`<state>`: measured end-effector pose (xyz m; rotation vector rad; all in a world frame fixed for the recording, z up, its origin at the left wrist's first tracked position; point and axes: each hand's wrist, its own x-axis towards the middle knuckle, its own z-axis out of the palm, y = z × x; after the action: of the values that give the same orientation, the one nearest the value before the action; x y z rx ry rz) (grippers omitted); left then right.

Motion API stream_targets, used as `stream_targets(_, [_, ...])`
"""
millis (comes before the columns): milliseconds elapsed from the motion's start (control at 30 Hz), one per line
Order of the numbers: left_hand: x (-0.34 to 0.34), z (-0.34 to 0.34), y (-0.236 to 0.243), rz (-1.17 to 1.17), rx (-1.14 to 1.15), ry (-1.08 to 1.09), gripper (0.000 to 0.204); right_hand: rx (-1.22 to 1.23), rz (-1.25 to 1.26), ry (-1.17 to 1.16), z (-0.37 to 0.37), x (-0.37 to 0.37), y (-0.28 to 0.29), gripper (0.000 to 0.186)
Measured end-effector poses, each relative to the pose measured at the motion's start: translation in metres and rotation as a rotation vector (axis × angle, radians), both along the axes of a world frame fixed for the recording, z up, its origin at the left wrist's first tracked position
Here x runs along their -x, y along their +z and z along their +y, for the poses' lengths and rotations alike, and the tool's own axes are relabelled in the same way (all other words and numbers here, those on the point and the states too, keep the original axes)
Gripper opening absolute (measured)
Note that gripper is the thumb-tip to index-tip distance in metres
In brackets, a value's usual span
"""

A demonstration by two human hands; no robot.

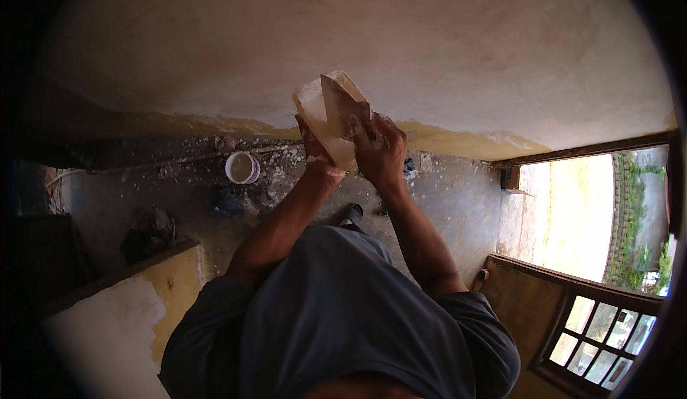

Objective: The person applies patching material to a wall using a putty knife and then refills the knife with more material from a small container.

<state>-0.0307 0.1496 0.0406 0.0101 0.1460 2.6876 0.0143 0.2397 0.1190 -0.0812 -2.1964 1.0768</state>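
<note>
Both hands, left (315, 150) and right (379, 148), grip a folded sheet of sandpaper (330, 113) held up near the pale wall (401, 48); I judge folding is underway, sanding next. Below, a white bucket (242, 167) stands amid rubble on the floor (458, 198), well apart; nothing blocks the wall.

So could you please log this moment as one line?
left hand: holds folded sheet | right hand: grips sheet | against wall | bucket on floor

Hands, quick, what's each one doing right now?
Left hand: closed on the sandpaper sheet.
Right hand: fingers closed on the same sheet.
</note>
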Motion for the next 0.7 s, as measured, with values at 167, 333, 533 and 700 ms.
stream_targets(167, [0.0, -0.004, -0.004, 0.04, -0.108, -0.014, 0.067, -0.058, -0.116, 0.018, 0.003, 0.0, -0.004, 0.017])
stream_targets(333, [0.003, -0.001, 0.003, 0.03, 0.069, 0.05, 0.068, -0.075, 0.008, 0.023, 0.007, 0.003, -0.003, 0.016])
stream_targets(533, [0.001, -0.002, 0.018, 0.206, 0.065, -0.093, 0.067, 0.626, -0.108, 0.082, 0.042, -0.006, -0.003, 0.02])
stream_targets(700, [0.0, -0.001, 0.016, 0.388, 0.277, -0.206, 0.068, 1.003, -0.197, 0.099, 0.111, -0.015, -0.052, 0.019])
